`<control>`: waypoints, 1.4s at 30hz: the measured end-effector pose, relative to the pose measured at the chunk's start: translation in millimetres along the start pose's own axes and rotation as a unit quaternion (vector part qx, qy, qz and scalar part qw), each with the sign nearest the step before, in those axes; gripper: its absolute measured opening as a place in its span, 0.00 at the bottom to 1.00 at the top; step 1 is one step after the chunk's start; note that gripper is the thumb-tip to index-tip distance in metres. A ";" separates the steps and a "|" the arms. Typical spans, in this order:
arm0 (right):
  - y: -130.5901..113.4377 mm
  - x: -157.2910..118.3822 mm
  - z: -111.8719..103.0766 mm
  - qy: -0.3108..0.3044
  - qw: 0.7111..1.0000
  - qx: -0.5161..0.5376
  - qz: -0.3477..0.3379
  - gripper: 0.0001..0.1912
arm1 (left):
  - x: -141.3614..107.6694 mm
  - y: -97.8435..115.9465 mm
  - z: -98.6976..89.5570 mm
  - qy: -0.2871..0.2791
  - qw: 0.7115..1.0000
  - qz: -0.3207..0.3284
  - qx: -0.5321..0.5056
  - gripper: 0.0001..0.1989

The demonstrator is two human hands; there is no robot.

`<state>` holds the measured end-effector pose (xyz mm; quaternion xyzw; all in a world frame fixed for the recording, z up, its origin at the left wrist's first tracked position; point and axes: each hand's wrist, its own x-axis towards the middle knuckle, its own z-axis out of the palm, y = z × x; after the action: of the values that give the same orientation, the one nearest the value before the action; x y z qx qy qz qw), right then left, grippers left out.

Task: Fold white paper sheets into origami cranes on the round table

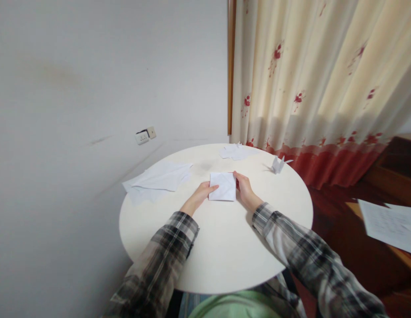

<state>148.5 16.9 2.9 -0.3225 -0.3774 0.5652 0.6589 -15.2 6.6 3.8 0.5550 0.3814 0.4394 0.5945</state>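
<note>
A small square of folded white paper (223,187) with a faint diagonal crease is held above the middle of the round white table. My left hand (202,194) pinches its left side, the thumb lying on top and the other fingers hidden beneath. At the upper right corner, my right hand (245,187) grips the edge with thumb and forefinger; its other fingers curl beside the paper's right side.
White paper sheets (162,176) lie at the table's left (225,251). More paper pieces (236,152) lie at the back, and a folded paper crane (278,165) stands at the back right. The wall (76,132) borders the left; a curtain (307,88) hangs behind. Written sheets (387,223) lie on furniture at right.
</note>
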 end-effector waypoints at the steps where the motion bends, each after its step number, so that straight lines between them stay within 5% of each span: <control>1: -0.2 -0.1 -0.1 0.004 1.000 -0.003 0.000 0.13 | 0.0 0.1 0.0 -0.002 1.000 -0.001 0.000 0.23; 14: 4.2 0.2 -4.3 -0.021 0.999 -0.047 0.015 0.17 | -4.4 5.0 3.1 0.006 1.000 0.014 0.004 0.25; 23: 9.5 -3.8 -0.5 -0.084 0.990 -0.108 0.039 0.15 | -4.4 2.2 3.7 0.076 0.997 -0.002 -0.003 0.24; 42: 5.7 -5.8 2.7 -0.104 0.986 -0.131 0.013 0.12 | 0.7 1.1 3.8 0.152 0.988 -0.011 -0.013 0.22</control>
<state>142.9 12.0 -1.4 -0.3503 -0.5103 0.5496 0.5611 -11.4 6.0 5.3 0.4697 0.4674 0.5169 0.5419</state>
